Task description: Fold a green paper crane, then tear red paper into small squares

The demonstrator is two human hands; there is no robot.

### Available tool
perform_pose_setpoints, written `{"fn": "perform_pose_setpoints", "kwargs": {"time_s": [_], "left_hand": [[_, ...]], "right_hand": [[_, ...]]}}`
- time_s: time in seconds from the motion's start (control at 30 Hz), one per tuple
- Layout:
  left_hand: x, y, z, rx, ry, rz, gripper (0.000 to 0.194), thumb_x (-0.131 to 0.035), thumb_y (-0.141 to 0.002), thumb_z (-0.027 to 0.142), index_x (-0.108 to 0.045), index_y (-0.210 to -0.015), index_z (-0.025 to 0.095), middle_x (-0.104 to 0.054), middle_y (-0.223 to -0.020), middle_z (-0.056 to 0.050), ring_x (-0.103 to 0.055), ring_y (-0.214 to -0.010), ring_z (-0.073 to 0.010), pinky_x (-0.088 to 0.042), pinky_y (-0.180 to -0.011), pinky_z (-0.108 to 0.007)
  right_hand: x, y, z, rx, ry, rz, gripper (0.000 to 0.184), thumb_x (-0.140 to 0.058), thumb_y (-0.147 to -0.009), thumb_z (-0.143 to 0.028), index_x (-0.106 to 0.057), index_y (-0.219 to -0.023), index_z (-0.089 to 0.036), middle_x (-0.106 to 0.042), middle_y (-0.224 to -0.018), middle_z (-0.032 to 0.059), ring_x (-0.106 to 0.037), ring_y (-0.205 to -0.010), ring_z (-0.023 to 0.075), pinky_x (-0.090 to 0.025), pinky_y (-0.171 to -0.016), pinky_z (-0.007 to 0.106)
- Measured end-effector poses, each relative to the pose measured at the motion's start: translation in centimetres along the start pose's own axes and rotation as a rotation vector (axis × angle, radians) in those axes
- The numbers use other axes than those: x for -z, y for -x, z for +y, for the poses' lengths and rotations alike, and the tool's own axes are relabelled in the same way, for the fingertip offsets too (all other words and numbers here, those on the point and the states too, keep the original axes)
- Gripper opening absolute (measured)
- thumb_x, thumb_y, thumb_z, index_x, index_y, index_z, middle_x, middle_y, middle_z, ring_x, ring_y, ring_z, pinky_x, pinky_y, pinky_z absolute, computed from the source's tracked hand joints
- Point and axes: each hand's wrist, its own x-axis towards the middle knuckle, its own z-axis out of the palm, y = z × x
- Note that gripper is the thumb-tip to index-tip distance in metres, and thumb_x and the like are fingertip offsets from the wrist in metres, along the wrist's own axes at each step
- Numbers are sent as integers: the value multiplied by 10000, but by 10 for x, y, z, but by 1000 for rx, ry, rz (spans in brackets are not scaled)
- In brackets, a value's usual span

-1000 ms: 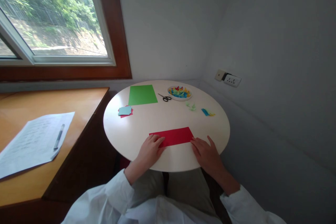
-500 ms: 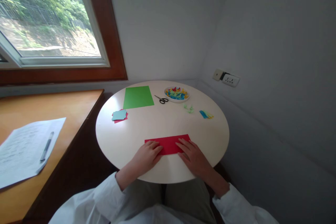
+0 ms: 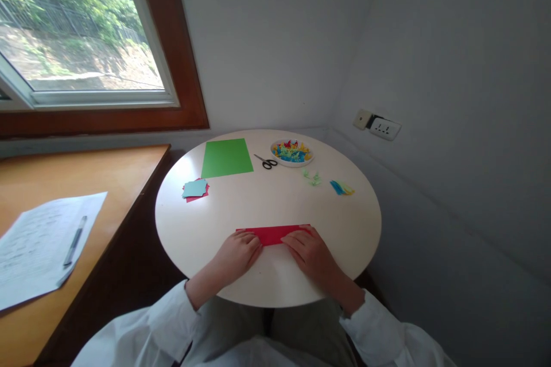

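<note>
A strip-shaped piece of red paper [image 3: 271,235] lies crosswise near the front of the round white table. My left hand [image 3: 239,252] holds its left end, fingers over the top and thumb at the near edge. At the right end, my right hand [image 3: 310,252] grips the paper the same way, fingers bent over it. The ends of the paper are partly hidden under my fingers. The paper's near edge seems raised or folded over; I cannot tell which.
On the round table [image 3: 193,223] lie green paper [image 3: 228,157], stacked paper pieces [image 3: 195,188], scissors [image 3: 267,163], pale green scraps [image 3: 311,178] and blue and yellow strips [image 3: 342,188]. Behind is a white dish [image 3: 293,164] of colourful pieces. A wooden desk [image 3: 107,166] holds written paper [image 3: 38,246] and a pen [image 3: 75,241].
The red paper shows as a narrower band than before. My right hand has moved inward from the right corner onto the paper, and both hands have closed on it. The view has shifted slightly.
</note>
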Motion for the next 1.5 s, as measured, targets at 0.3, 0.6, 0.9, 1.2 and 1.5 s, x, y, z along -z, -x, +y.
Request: {"fn": "perform_pose_setpoints", "kwargs": {"time_s": [0.3, 0.6, 0.9, 1.2, 1.5], "left_hand": [[0, -20, 15, 31, 5, -67, 196, -439, -898, 171, -629, -854, 156, -694, -860, -65, -637, -778, -193, -468, -847, -378], [17, -25, -3, -39, -59, -66, 219, -426, -862, 72, -628, -883, 153, -691, -814, -50, -649, -779, -170, -424, -976, -391], [28, -15, -25, -21, -73, 40, 277, -389, -845, 61, -640, -871, 174, -694, -814, -60, -649, -727, -183, -489, -866, -385], [30, -18, -29, 76, -3, 89, 302, -363, -879, 121, -655, -902, 194, -697, -857, -60, -637, -790, -195, -518, -756, -337], [33, -19, -16, 185, 184, 81, 217, -428, -871, 165, -641, -898, 189, -702, -889, -38, -646, -772, -174, -513, -695, -280]], "right_hand": [[-4, -16, -8, 61, 2, 52, 182, -444, -848, -106, -603, -800, -181, -674, -750, 32, -584, -732, 166, -392, -833, 363], [9, -26, 8, 76, 37, 90, 158, -458, -836, -118, -597, -812, -189, -697, -777, 14, -595, -734, 152, -345, -835, 347], [22, -17, 43, -2, 129, 106, 197, -437, -851, -146, -621, -792, -184, -710, -766, 32, -615, -724, 159, -353, -822, 349], [25, -25, 45, -336, -303, 92, 378, -581, -799, -368, -573, -1145, -217, -654, -1151, 74, -607, -1055, 217, -470, -894, 383], [11, -42, 21, -235, -365, 210, 225, -500, -879, -316, -665, -763, -217, -703, -722, 27, -645, -703, 167, -513, -685, 303]]}}
